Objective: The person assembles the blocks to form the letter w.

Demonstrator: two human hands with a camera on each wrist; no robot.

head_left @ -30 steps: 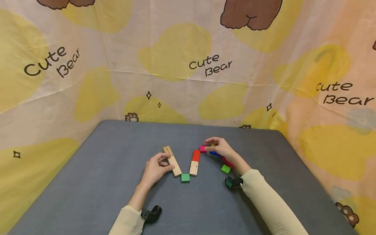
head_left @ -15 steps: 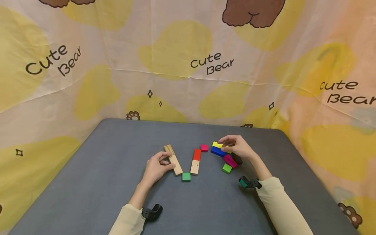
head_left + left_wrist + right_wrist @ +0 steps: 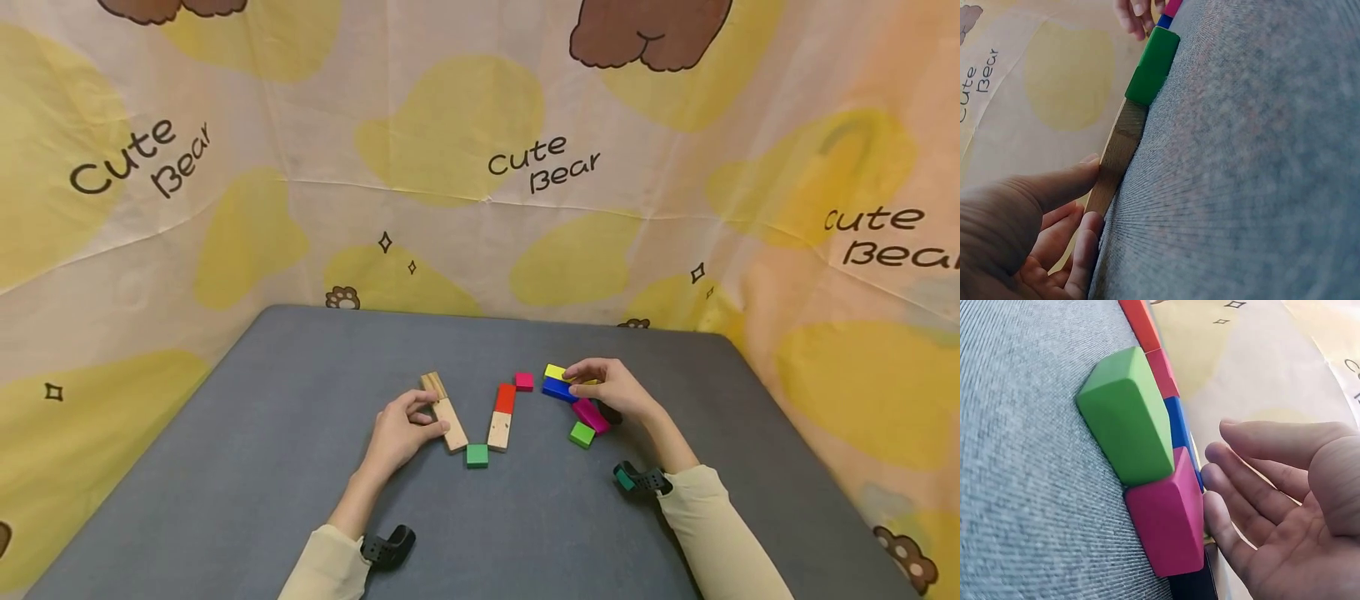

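My left hand [image 3: 399, 429] rests beside two plain wooden blocks [image 3: 450, 427] laid end to end. Its thumb [image 3: 1088, 170] and fingertips touch their left side with the fingers bent. A green block [image 3: 477, 456] sits at their near end. My right hand [image 3: 621, 392] hovers over the group at the right, fingers loosely bent and thumb apart from them in the right wrist view. Under and beside it lie a yellow block [image 3: 554, 372], a blue block [image 3: 558, 389], a magenta block [image 3: 1169, 519] and a dark block [image 3: 1192, 581] partly hidden by the hand.
A light green block [image 3: 581, 434] lies in front of the magenta one. Between the hands, a plain wooden block [image 3: 498, 432] and a red block [image 3: 506, 398] form a slanted line with a pink block [image 3: 524, 382] at its far end. A printed cloth [image 3: 450, 125] hangs behind the grey table [image 3: 450, 342].
My right hand has moved right from the pink block to over the yellow and blue blocks, leaving the pink block beside the red one. My left hand has stayed at the wooden blocks.
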